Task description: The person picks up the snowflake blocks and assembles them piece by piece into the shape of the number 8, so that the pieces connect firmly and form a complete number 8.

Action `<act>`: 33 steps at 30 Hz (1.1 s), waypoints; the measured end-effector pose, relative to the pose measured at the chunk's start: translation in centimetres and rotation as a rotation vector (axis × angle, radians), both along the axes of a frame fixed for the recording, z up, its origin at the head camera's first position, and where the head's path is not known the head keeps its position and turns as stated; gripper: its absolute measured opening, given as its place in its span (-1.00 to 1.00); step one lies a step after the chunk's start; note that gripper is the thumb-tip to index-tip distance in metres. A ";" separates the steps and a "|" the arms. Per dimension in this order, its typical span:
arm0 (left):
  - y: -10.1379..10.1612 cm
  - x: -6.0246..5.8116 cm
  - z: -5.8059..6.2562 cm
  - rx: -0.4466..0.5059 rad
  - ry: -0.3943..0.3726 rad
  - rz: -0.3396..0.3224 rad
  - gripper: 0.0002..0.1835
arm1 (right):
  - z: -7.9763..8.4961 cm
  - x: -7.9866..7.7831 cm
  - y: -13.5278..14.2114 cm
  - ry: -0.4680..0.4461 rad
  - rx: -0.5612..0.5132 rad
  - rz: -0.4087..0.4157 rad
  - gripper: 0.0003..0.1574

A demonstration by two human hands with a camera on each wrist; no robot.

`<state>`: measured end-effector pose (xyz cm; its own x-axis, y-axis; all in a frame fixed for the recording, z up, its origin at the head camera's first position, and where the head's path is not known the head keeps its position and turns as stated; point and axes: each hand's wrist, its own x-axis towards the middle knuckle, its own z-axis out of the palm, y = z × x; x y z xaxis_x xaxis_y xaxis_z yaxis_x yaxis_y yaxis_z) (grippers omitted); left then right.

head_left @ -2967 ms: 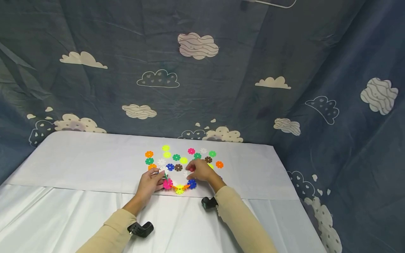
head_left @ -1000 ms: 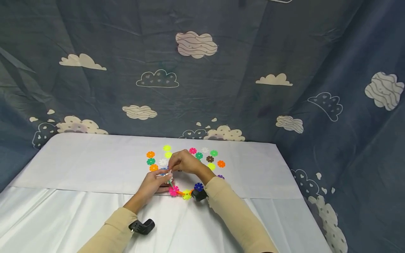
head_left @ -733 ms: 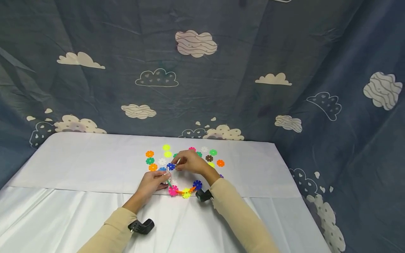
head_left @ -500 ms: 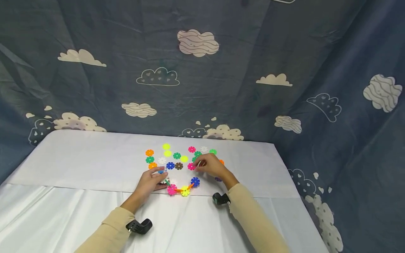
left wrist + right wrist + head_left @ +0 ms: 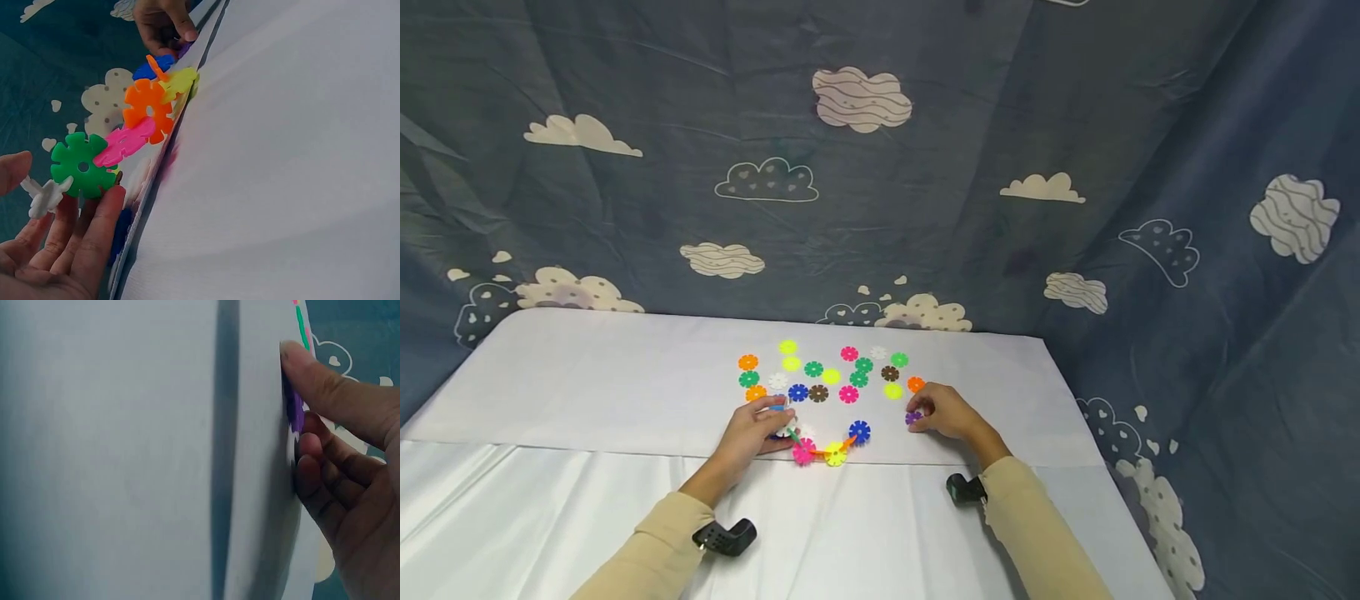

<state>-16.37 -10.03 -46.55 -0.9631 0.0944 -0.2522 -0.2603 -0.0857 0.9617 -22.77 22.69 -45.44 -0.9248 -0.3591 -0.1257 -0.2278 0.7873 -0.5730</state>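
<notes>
My left hand (image 5: 752,429) holds one end of a chain of interlocked plastic snowflake discs. In the left wrist view its fingers lie under the white disc (image 5: 45,199) and the green disc (image 5: 81,165), which stand at angles to each other. From there the chain runs through a pink disc (image 5: 804,452), an orange one (image 5: 149,109), a yellow disc (image 5: 835,454) and another orange one to a blue disc (image 5: 860,432). At the right, my right hand (image 5: 951,411) pinches a purple snowflake disc (image 5: 913,418) at the table surface, thumb and fingertips at its edges.
Loose snowflake discs lie flat behind the chain, among them a brown disc (image 5: 818,393), a pink one (image 5: 848,394) and an orange one (image 5: 748,362). A light blue disc (image 5: 777,408) is partly hidden by the left hand. The white-covered table (image 5: 625,383) meets a dark cloud-printed curtain (image 5: 925,208).
My right hand has left the chain's white end beside the left hand and moved right to the purple disc, which it now grips. The left hand stays nearly in place with the chain.
</notes>
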 end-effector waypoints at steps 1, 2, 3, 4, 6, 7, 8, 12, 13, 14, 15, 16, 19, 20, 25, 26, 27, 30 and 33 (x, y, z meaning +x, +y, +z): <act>0.0 0.0 0.0 0.005 0.000 -0.002 -0.52 | 0.0 0.0 0.0 0.006 -0.001 0.004 -0.70; 0.0 0.0 0.0 0.010 0.001 -0.004 -0.52 | -0.1 0.0 -0.1 0.014 -0.005 0.007 -0.70; 0.0 0.0 0.0 0.015 0.002 -0.006 -0.52 | -0.1 -0.1 -0.2 0.015 -0.020 0.005 -0.70; 0.0 0.0 0.0 0.018 0.002 -0.007 -0.52 | -0.1 -0.1 -0.4 0.009 -0.042 0.000 -0.71; 0.1 0.0 -0.1 0.027 0.002 -0.006 -0.54 | -0.1 -0.2 -1.0 -0.010 -0.095 -0.016 -0.74; 0.1 0.0 -0.1 0.032 0.006 -0.010 -0.54 | 0.0 -0.2 -1.4 -0.018 -0.119 -0.019 -0.75; 0.1 0.0 -0.2 0.034 0.011 -0.014 -0.54 | 0.0 -0.2 -1.8 -0.023 -0.142 -0.022 -0.76; 0.1 0.0 -0.4 0.032 0.022 -0.016 -0.55 | 0.4 -0.5 -3.9 -0.023 -0.234 -0.015 -0.70; 0.2 0.0 -0.4 0.029 0.023 -0.018 -0.55 | 0.6 -0.6 -4.5 -0.018 -0.257 -0.005 -0.71; 0.2 0.0 -0.5 0.025 0.022 -0.014 -0.55 | 0.7 -0.7 -5.1 -0.019 -0.292 0.010 -0.72; 0.2 0.0 -0.5 0.023 0.019 -0.008 -0.55 | 1.0 -0.8 -5.7 -0.028 -0.328 0.028 -0.74; 0.3 0.0 -0.5 0.020 0.021 -0.007 -0.55 | 1.3 -0.8 -6.4 -0.041 -0.360 0.046 -0.77; 0.3 0.0 -0.5 0.024 0.025 0.002 -0.54 | 2.2 -0.9 -8.5 -0.084 -0.426 0.097 -0.78; 0.3 -0.1 -0.5 0.021 0.025 0.007 -0.54 | 2.4 -1.0 -9.2 -0.105 -0.448 0.109 -0.76; 0.4 -0.1 -0.5 0.016 0.024 0.013 -0.53 | 2.8 -1.3 -12.4 -0.137 -0.530 0.135 -0.73; 0.4 -0.1 -0.5 0.013 0.026 0.012 -0.53 | 2.8 -1.4 -12.9 -0.134 -0.550 0.144 -0.74; 0.4 -0.1 -0.5 0.015 0.027 0.012 -0.53 | 2.8 -1.4 -13.3 -0.130 -0.565 0.152 -0.76; 0.3 0.0 -0.6 0.009 0.037 0.011 -0.54 | 2.7 -1.4 -14.4 -0.127 -0.593 0.166 -0.78; 0.3 0.0 -0.6 0.010 0.050 0.008 -0.54 | 2.6 -1.4 -15.3 -0.135 -0.603 0.178 -0.78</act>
<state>-16.34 -9.70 -47.17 -0.9752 0.0885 -0.2029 -0.2112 -0.0971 0.9726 -24.12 7.39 -42.82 -0.8346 -0.5497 0.0347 -0.2199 0.2747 -0.9360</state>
